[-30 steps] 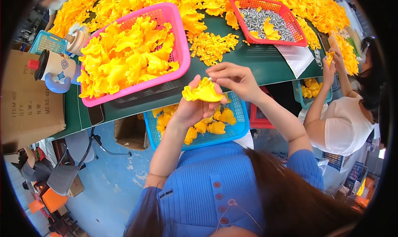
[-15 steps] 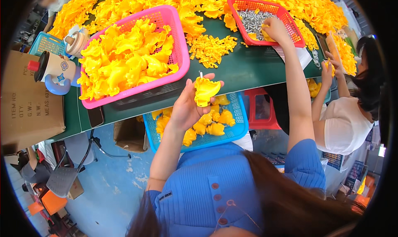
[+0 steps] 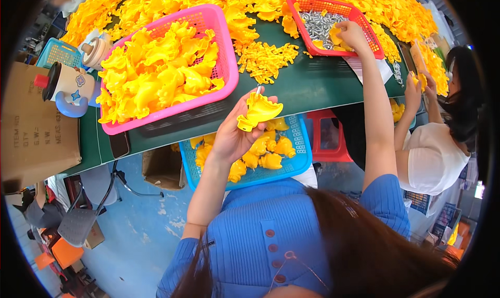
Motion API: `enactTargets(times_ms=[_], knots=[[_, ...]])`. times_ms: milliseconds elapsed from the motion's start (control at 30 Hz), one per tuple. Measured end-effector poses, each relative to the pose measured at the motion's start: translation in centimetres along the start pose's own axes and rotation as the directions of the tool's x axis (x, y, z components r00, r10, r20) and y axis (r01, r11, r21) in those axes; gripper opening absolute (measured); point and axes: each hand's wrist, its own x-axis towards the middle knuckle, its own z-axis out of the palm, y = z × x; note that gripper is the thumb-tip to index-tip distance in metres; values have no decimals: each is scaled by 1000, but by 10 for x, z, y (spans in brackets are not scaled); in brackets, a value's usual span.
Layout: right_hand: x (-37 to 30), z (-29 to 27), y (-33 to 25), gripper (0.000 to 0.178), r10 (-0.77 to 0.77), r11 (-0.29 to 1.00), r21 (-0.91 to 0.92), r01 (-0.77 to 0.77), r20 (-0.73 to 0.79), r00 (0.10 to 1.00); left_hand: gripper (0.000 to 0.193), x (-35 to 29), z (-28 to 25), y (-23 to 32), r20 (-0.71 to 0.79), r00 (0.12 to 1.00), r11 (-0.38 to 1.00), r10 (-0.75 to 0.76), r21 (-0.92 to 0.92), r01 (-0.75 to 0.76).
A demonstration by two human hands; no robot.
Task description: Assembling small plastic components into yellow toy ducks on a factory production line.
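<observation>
My left hand (image 3: 232, 137) is held palm up at the table's front edge, its fingers curled round a hollow yellow plastic shell (image 3: 260, 110). A small silver metal pin (image 3: 258, 89) sticks up from the shell's top. My right hand (image 3: 354, 36) reaches into a red basket (image 3: 376, 44), its fingers pinched on a small yellow plastic piece (image 3: 335, 35). Under those fingers lie many silver metal pins (image 3: 315, 24), with a few more yellow bits at the basket's near side.
A pink basket (image 3: 229, 53) heaped with yellow shells stands left on the green table (image 3: 312, 84). Below the edge, a blue basket (image 3: 304, 147) holds assembled yellow pieces. A phone (image 3: 120, 144), a cup (image 3: 73, 87) and a carton (image 3: 36, 126) are at left. A co-worker (image 3: 435, 152) sits at right.
The yellow shell in my left hand has tilted, its wide end now turned to the right. My right hand has shifted slightly right within the red basket.
</observation>
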Motion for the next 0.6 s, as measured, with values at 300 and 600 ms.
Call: enactTargets(times_ms=[300,600], knots=[[-81,-36,-161,19,-171,493,869,45,46,984,59,-2,7,6,-53,998,987,23,162,-14],[-123,-22,-234,30,-584,467,770,434,-100,806,68,-4,3,3,-127,988,864,85,503,-10]])
